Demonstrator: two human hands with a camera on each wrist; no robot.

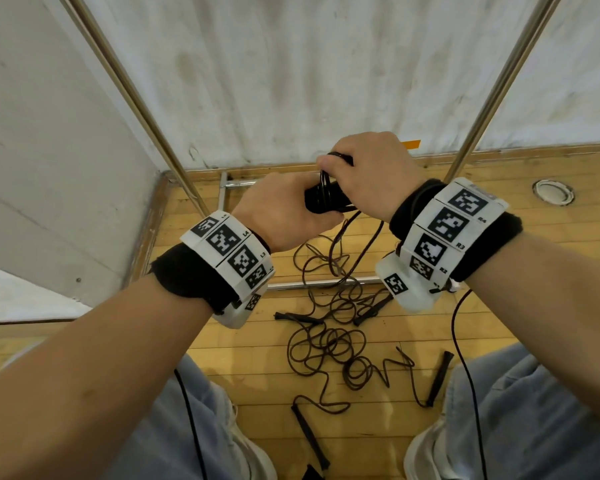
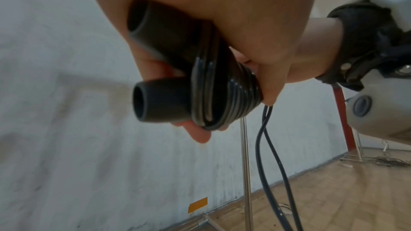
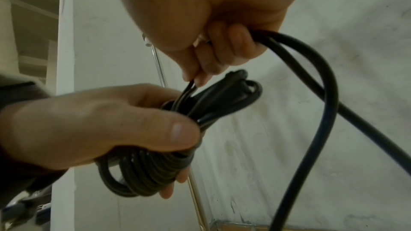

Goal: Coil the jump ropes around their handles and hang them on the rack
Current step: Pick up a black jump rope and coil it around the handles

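My left hand (image 1: 284, 216) grips a pair of black jump rope handles (image 1: 326, 199) held side by side. In the left wrist view several turns of black rope (image 2: 224, 97) lie wound round the handles (image 2: 160, 101). My right hand (image 1: 371, 171) is just above and right of them, its fingers curled round a doubled strand of the same rope (image 3: 322, 85). The loose strand (image 1: 340, 244) hangs from the handles to the floor. The right wrist view shows my left hand (image 3: 100, 120) with its thumb pressed on the coil (image 3: 144, 169).
Other dark jump ropes (image 1: 333, 344) lie tangled on the wooden floor between my feet, their handles (image 1: 439, 379) scattered about. The rack's two metal uprights (image 1: 136, 95) (image 1: 499, 88) rise on either side, with a base bar (image 1: 326, 284) below. A white wall stands behind.
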